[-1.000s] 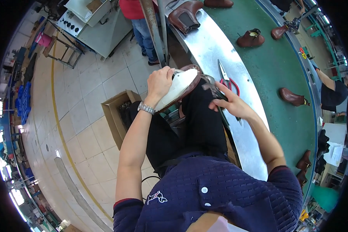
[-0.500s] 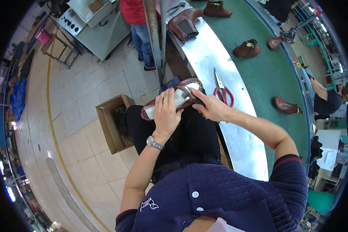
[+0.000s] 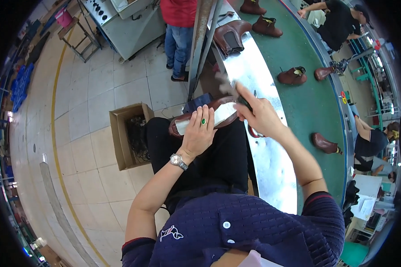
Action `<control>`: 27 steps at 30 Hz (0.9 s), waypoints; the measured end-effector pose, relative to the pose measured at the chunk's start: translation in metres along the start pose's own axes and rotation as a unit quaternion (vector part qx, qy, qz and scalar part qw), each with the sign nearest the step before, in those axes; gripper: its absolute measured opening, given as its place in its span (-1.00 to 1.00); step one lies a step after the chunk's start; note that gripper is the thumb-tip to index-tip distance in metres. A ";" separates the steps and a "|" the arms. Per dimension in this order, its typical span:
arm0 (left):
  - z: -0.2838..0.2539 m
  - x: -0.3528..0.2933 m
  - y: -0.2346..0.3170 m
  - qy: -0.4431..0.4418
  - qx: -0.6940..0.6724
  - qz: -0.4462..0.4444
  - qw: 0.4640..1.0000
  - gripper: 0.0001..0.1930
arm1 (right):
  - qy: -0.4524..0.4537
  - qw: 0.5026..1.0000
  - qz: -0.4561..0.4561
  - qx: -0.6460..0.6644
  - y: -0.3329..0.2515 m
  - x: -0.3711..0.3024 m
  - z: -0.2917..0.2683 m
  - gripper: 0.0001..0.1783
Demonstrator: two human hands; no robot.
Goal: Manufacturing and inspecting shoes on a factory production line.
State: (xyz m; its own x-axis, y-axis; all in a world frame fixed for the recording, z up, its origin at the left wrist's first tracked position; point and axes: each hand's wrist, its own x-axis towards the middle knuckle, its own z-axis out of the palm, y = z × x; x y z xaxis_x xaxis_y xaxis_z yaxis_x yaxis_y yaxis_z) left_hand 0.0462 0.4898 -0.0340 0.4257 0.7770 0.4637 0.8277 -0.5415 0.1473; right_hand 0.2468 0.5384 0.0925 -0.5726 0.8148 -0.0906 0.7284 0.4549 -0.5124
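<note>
A brown shoe (image 3: 222, 108) lies sole-up across my lap, its pale insole board facing me. My left hand (image 3: 199, 132), with a green ring and a wristwatch, presses flat on the shoe's middle and holds it. My right hand (image 3: 259, 115) is raised over the shoe's right end and grips a small dark tool; something pale and blurred (image 3: 224, 83) sticks out above it. Red-handled scissors (image 3: 253, 132) lie on the metal edge just under my right hand, mostly hidden.
A green conveyor belt (image 3: 307, 102) with a shiny metal edge (image 3: 272, 169) runs along my right and carries several brown shoes (image 3: 292, 76). An open cardboard box (image 3: 128, 135) stands on the tiled floor at my left. A person in jeans (image 3: 179, 31) stands ahead; other workers sit beyond the belt.
The shoe has come down flat onto my lap with my left hand laid over it. My right hand has lifted off the shoe toward the belt edge, holding the tool.
</note>
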 end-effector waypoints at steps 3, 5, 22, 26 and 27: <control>0.001 0.007 0.001 0.002 -0.010 0.002 1.000 -0.31 | 0.050 0.994 0.046 -0.083 0.026 0.002 0.052 -0.32; 0.003 -0.001 -0.003 0.003 0.001 -0.003 1.000 -0.30 | 0.017 0.997 0.028 -0.067 0.029 0.003 0.045 -0.30; 0.003 0.007 0.001 0.005 0.012 -0.023 1.000 -0.33 | 0.034 0.987 0.152 0.050 0.031 0.011 0.047 -0.36; 0.000 0.005 0.000 0.008 -0.003 -0.031 0.999 -0.36 | 0.012 0.996 0.089 -0.010 0.006 0.018 0.025 -0.31; 0.002 0.009 0.002 0.009 -0.005 -0.032 0.999 -0.36 | 0.073 0.995 0.065 0.024 0.004 0.016 0.029 -0.28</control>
State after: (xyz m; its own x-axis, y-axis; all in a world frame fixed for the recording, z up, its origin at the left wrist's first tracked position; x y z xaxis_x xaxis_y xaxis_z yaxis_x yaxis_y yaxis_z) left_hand 0.0516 0.4961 -0.0311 0.3658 0.8040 0.4688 0.8490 -0.4946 0.1860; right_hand 0.2295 0.5426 0.0643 -0.4112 0.9109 -0.0351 0.7722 0.3277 -0.5444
